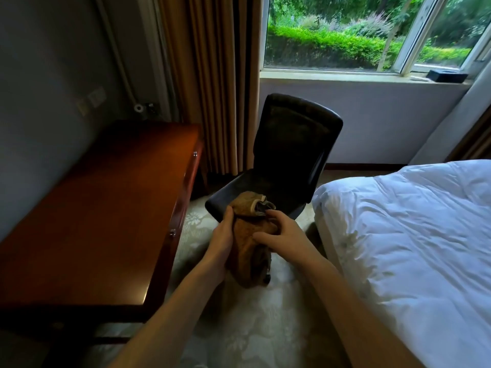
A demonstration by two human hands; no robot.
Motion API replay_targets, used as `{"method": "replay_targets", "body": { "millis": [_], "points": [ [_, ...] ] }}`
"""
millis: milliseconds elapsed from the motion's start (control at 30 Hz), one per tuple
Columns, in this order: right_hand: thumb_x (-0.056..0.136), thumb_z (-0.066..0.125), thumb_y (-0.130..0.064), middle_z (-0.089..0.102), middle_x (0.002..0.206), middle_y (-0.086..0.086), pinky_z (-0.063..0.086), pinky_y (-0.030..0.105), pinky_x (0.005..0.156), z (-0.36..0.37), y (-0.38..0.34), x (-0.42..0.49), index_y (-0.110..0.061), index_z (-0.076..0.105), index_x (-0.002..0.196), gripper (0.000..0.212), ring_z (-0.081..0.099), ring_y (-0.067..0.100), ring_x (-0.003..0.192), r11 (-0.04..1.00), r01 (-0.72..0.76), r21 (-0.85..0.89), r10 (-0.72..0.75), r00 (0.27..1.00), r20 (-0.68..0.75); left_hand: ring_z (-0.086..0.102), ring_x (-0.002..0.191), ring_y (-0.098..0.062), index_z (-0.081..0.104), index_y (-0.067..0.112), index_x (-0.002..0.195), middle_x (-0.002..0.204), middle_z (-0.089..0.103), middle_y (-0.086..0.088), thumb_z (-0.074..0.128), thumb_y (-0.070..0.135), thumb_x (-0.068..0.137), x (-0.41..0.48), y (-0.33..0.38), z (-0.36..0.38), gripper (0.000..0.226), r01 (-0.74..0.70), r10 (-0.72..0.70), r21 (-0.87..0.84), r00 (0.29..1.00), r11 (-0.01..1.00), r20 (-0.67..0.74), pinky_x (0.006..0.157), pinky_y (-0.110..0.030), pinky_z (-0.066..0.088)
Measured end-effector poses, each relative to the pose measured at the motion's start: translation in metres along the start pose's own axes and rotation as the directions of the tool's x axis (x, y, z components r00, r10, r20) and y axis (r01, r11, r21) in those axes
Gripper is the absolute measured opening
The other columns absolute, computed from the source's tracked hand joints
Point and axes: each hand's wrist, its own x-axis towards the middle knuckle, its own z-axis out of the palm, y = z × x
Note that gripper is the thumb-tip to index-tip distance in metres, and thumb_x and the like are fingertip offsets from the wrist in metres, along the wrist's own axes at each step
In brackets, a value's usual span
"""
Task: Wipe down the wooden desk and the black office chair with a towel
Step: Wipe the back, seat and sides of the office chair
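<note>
Currently both forearms come in from the bottom of the frame and meet at centre. Left grip (221, 236) clasps the left edge of the brown towel (247, 243), thumb on top. Right grip (281, 235) curls its fingers onto the towel's right side, pinching cloth. Towel is bunched and held above the carpet (265, 328), long axis near-to-far, far end folded over.

Key relation: the black office chair (295, 144) seat lies straight beyond that fold, both grips about equally near. Fold overlaps the seat's front edge; contact cannot be told. Wooden surface (93, 208) is at frame left, nearer the left grip, apart from the towel. Likely the chair seat is the shorter reach.

White bed (398, 235) at right. Farther back: curtain (212, 88), window (332, 35), black box (447, 75) on the sill. No readable brand, label or writing.
</note>
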Motion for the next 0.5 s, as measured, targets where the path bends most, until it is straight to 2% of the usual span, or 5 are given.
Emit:
{"method": "replay_targets", "body": {
  "millis": [100, 233, 333, 400, 500],
  "points": [
    [0.091, 0.077, -0.030, 0.060, 0.132, -0.002, 0.058, 0.042, 0.100, -0.023, 0.010, 0.022, -0.023, 0.046, 0.149, 0.066, 0.062, 0.015, 0.118, 1.000, 0.016, -0.024, -0.016, 1.000, -0.025, 0.074, 0.109, -0.027, 0.068, 0.015, 0.130, 0.114, 0.077, -0.011, 0.033, 0.063, 0.105, 0.029, 0.002, 0.022, 0.064, 0.018, -0.019, -0.019, 1.000, 1.000, -0.023, 0.103, -0.049, 0.055],
    [0.094, 0.071, -0.041, 0.060, 0.120, -0.014, 0.060, 0.038, 0.096, -0.049, 0.020, 0.058, -0.027, 0.049, 0.143, 0.055, 0.062, 0.008, 0.111, 0.999, 0.003, -0.038, -0.005, 0.999, -0.040, 0.071, 0.115, -0.029, 0.066, 0.017, 0.134, 0.122, 0.075, -0.012, 0.035, 0.066, 0.102, 0.074, 0.005, 0.036, 0.066, 0.037, -0.037, -0.091, 0.999, 0.995, 0.000, 0.107, -0.050, 0.053],
    [0.096, 0.067, -0.044, 0.061, 0.112, -0.022, 0.059, 0.019, 0.085, -0.070, 0.028, 0.094, -0.043, 0.054, 0.121, 0.029, 0.065, -0.003, 0.100, 0.999, 0.001, -0.052, -0.003, 0.999, -0.045, 0.070, 0.117, -0.030, 0.065, 0.017, 0.135, 0.125, 0.073, -0.014, 0.037, 0.068, 0.101, 0.119, 0.007, 0.044, 0.068, 0.060, -0.053, -0.167, 0.998, 0.984, 0.045, 0.108, -0.049, 0.051],
    [0.095, 0.069, -0.043, 0.065, 0.111, -0.021, 0.056, 0.012, 0.078, -0.084, 0.033, 0.123, -0.049, 0.055, 0.110, 0.022, 0.066, -0.006, 0.097, 0.999, -0.009, -0.037, 0.007, 0.999, -0.048, 0.070, 0.117, -0.031, 0.065, 0.016, 0.136, 0.126, 0.073, -0.015, 0.038, 0.070, 0.100, 0.154, 0.009, 0.052, 0.070, 0.087, -0.071, -0.225, 0.994, 0.970, 0.077, 0.109, -0.049, 0.050],
    [0.092, 0.072, -0.040, 0.069, 0.113, -0.014, 0.059, 0.018, 0.083, -0.104, 0.042, 0.173, -0.042, 0.062, 0.113, 0.023, 0.068, -0.003, 0.100, 0.999, -0.034, 0.013, 0.035, 0.998, -0.059, 0.069, 0.119, -0.033, 0.066, 0.015, 0.135, 0.129, 0.071, -0.018, 0.040, 0.072, 0.097, 0.214, 0.009, 0.063, 0.073, 0.129, -0.089, -0.311, 0.986, 0.942, 0.140, 0.106, -0.049, 0.052]
  ]
}}
